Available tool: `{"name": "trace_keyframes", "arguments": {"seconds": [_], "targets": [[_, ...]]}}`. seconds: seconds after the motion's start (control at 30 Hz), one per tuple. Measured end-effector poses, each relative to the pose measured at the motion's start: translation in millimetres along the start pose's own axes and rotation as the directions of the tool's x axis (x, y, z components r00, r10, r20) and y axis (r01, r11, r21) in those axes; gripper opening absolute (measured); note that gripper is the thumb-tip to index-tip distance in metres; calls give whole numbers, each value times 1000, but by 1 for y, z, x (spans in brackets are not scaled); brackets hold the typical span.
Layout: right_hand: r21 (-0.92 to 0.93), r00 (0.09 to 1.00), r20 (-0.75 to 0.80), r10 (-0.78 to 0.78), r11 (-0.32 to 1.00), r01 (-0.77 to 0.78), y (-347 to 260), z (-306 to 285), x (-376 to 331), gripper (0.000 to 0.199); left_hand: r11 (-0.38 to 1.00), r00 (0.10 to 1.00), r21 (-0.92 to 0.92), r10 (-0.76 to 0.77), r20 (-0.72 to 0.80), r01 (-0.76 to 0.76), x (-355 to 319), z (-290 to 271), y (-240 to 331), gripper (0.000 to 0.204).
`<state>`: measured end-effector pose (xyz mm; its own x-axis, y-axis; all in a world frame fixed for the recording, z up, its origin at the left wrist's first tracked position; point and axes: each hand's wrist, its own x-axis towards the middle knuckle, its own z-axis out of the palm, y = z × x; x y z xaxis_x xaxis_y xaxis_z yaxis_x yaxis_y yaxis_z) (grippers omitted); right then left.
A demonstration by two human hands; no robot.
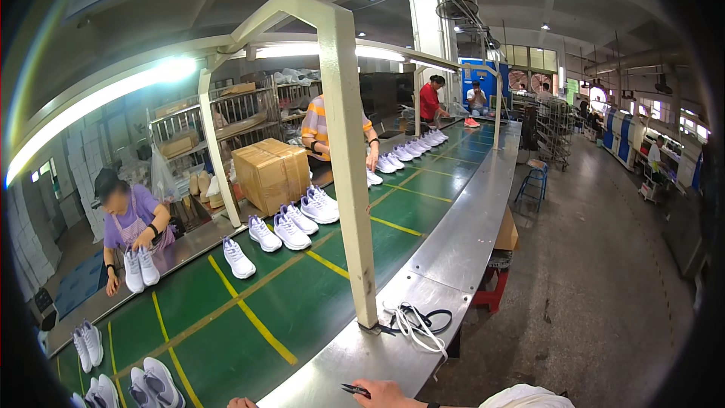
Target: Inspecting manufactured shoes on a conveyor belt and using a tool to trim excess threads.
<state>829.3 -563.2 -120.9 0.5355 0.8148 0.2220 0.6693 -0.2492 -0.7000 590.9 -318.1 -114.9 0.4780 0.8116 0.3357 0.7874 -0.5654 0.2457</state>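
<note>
At the lower edge my right hand (pixel 384 395) is closed round small black thread snips (pixel 355 390), whose tips point left over the metal edge of the line. Only a little of my left hand (pixel 242 403) shows at the bottom, so its fingers are mostly hidden. The nearest pair of white and grey sneakers (pixel 157 384) stands on the green belt to its left, with another sneaker pair (pixel 102 393) beside it. Beyond my right hand, a white shoelace (pixel 411 329) and a black strap (pixel 436 323) lie loosely on the steel ledge (pixel 332 378).
A cream metal post (pixel 346 166) rises from the ledge ahead. Several sneakers (pixel 291 230) line the green belt (pixel 264 317). Across it, a person in purple (pixel 140 219) handles a pair, and one in stripes (pixel 317 125) stands behind a cardboard box (pixel 270 174). A blue stool (pixel 535 177) stands right.
</note>
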Motion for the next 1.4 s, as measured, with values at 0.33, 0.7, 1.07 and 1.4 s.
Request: {"name": "trace_keyframes", "arguments": {"seconds": [0.33, 0.7, 1.07, 1.4], "targets": [[8, 1000, 3, 6, 1000, -6, 8, -12, 0, 31, 994, 998, 99, 34, 53, -40, 0, 6, 9, 23], [31, 999, 2, 41, 999, -41, 5, -15, 1, 27, 994, 976, -103, 10, -216, -33, -5, 32, 1, 16], [33, 1000, -26, -9, 999, 10, 2, -23, 8, 29, 987, 949, -127, -128, -289, 95, -5, 26, 17, 19], [-228, 1000, -22, -13, 974, 7, 41, -80, 59, 26, 985, 962, -131, -142, -232, 114, 2, 30, 20, 20]]}}
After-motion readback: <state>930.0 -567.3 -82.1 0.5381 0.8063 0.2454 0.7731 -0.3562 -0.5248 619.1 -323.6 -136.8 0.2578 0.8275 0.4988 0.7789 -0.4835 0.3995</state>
